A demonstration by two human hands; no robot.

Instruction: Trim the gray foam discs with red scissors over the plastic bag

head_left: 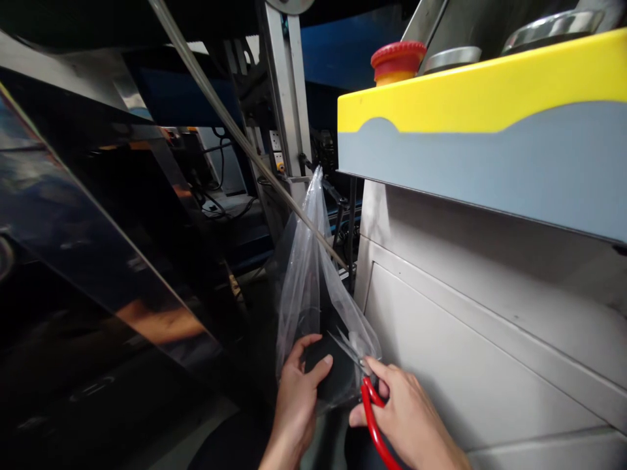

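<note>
A clear plastic bag (306,261) hangs from a point on the metal frame and widens downward, with something dark showing through its lower part. At its lower left edge is my left hand (300,385), thumb and fingers apart, touching the plastic; whether it grips any of the film is hard to see. My right hand (399,398) holds red-handled scissors (373,418) at the bag's lower right. The metal blades point up and left, slightly parted, against the plastic.
A grey and yellow control panel (480,143) with a red knob (398,60) juts out at upper right, above a pale machine cabinet (470,326). A tube (235,127) slants down across the bag. A dark reflective panel (98,261) stands at left.
</note>
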